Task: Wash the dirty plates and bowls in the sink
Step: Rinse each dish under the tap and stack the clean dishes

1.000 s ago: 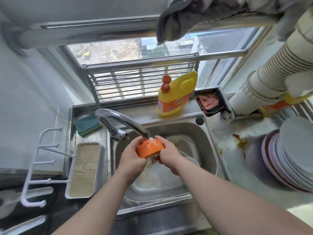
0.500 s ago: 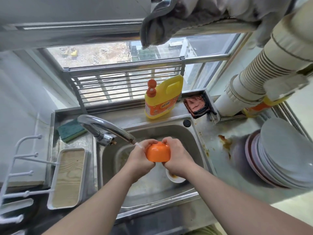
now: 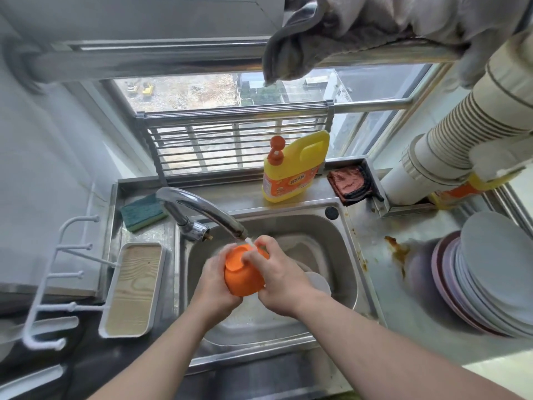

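An orange bowl is held upside down over the steel sink, its base turned up toward the tap spout. My left hand grips its left side. My right hand holds the right side, fingers curled over the base under the thin water stream. The faucet arches from the left and ends just above the bowl. A white dish lies in the basin, partly hidden behind my right hand. Stacked grey and pink plates lean on the counter at the right.
A yellow detergent bottle stands behind the sink beside a red cloth. A green sponge and a white tray sit to the left, with a white hook rack. An orange-brown stain marks the counter. A ribbed duct slants at upper right.
The bowl has tilted so its base faces up toward the spout, and my right fingers have moved over that base. The camera view has shifted slightly.
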Action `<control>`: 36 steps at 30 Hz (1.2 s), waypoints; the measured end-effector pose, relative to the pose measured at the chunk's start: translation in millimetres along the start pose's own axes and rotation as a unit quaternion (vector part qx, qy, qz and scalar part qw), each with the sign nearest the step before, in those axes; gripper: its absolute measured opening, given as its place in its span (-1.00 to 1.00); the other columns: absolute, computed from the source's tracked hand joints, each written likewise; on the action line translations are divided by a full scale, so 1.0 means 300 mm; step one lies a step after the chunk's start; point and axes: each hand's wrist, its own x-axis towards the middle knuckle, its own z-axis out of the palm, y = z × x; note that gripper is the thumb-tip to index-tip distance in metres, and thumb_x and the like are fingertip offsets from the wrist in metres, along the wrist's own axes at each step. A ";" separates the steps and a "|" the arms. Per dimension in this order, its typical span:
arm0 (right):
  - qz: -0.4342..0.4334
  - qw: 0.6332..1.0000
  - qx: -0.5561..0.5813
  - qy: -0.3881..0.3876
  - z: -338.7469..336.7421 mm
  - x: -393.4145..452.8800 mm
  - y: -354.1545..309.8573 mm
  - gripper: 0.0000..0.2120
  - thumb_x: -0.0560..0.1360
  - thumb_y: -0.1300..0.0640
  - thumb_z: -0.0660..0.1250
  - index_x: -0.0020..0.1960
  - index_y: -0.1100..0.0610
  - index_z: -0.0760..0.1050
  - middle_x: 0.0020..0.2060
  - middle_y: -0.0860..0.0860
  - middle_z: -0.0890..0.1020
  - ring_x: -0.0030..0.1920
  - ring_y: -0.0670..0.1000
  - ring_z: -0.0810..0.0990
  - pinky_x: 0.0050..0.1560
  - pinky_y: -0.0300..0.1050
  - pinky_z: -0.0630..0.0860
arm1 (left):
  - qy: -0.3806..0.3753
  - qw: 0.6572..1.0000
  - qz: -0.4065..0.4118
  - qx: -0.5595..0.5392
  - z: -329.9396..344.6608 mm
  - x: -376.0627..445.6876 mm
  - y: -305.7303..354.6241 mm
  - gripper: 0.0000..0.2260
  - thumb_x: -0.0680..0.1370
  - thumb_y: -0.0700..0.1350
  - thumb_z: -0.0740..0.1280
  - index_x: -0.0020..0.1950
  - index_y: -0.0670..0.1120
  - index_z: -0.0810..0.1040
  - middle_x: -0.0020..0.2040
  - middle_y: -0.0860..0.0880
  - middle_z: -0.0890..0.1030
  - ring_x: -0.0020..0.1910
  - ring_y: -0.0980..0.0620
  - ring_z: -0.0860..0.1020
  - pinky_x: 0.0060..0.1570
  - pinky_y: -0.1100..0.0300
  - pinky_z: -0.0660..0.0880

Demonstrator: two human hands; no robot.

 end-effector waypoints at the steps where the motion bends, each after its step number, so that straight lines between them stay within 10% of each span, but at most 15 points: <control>1: -0.004 1.000 -0.003 0.001 0.005 -0.007 0.004 -0.31 0.43 0.25 0.44 0.37 -0.23 0.23 0.52 -0.04 0.09 0.10 0.27 0.58 0.04 0.10 0.58 | -0.001 1.000 0.008 0.005 0.002 -0.007 -0.003 -0.09 0.23 -0.21 0.52 0.49 0.32 0.32 0.33 0.06 0.44 0.32 0.06 0.48 0.28 0.16 0.50; 13: -0.001 0.996 -0.065 0.068 -0.012 -0.098 0.193 -0.40 0.43 0.25 0.46 0.28 -0.12 0.24 0.52 0.02 0.13 0.08 0.26 0.55 -0.08 0.00 0.51 | -0.095 0.958 -0.079 -0.259 0.091 -0.004 0.177 -0.21 0.22 -0.26 0.31 0.41 0.25 0.48 0.35 -0.07 0.47 0.07 -0.04 0.60 -0.20 0.23 0.56; 17: 0.105 0.983 0.121 0.091 -0.042 -0.118 0.186 -0.43 0.39 0.03 0.59 0.26 -0.16 0.36 0.32 -0.09 0.43 0.13 0.07 0.63 0.06 -0.09 0.58 | -0.074 0.931 -0.168 -0.317 0.078 0.063 0.242 -0.52 0.39 -0.04 0.35 0.32 0.07 0.65 0.01 -0.03 0.64 -0.09 -0.04 0.56 -0.06 0.12 0.51; 20: 0.235 0.904 0.351 0.062 -0.055 -0.110 0.156 -0.49 0.43 -0.04 0.63 0.28 -0.08 0.48 0.20 -0.08 0.58 0.02 0.01 0.70 0.06 -0.10 0.60 | -0.072 0.927 -0.203 -0.308 0.058 0.092 0.258 -0.73 0.65 0.07 0.30 0.29 0.04 0.65 -0.18 0.06 0.54 -0.25 0.08 0.44 -0.22 0.18 0.35; 23: 0.291 0.789 0.540 0.032 -0.041 -0.095 0.132 -0.66 0.63 0.03 0.44 0.36 0.06 0.50 0.26 0.16 0.60 -0.08 0.21 0.73 -0.17 -0.12 0.65 | -0.067 0.935 -0.203 -0.283 0.059 0.090 0.238 -0.72 0.69 0.14 0.23 0.20 0.04 0.65 0.14 -0.01 0.66 0.14 -0.02 0.58 0.17 0.05 0.47; 30: 0.398 0.645 0.652 0.038 0.008 -0.052 0.123 -0.53 0.70 -0.28 0.15 0.48 -0.06 0.41 0.25 0.25 0.61 -0.15 0.21 0.71 -0.11 0.02 0.68 | -0.072 0.852 -0.276 -0.439 0.080 0.048 0.227 -0.66 0.66 0.16 0.31 0.27 -0.04 0.64 0.11 -0.15 0.68 0.08 -0.15 0.64 0.09 -0.04 0.60; 36: 0.461 0.587 0.664 0.029 0.017 0.006 0.067 -0.30 0.62 -0.45 0.07 0.42 0.11 0.43 0.09 0.26 0.70 -0.31 0.16 0.68 -0.35 -0.11 0.60 | -0.048 0.862 -0.256 -0.435 0.067 0.048 0.208 -0.71 0.66 0.10 0.32 0.27 -0.03 0.63 -0.16 -0.05 0.65 -0.21 0.02 0.61 -0.08 0.10 0.55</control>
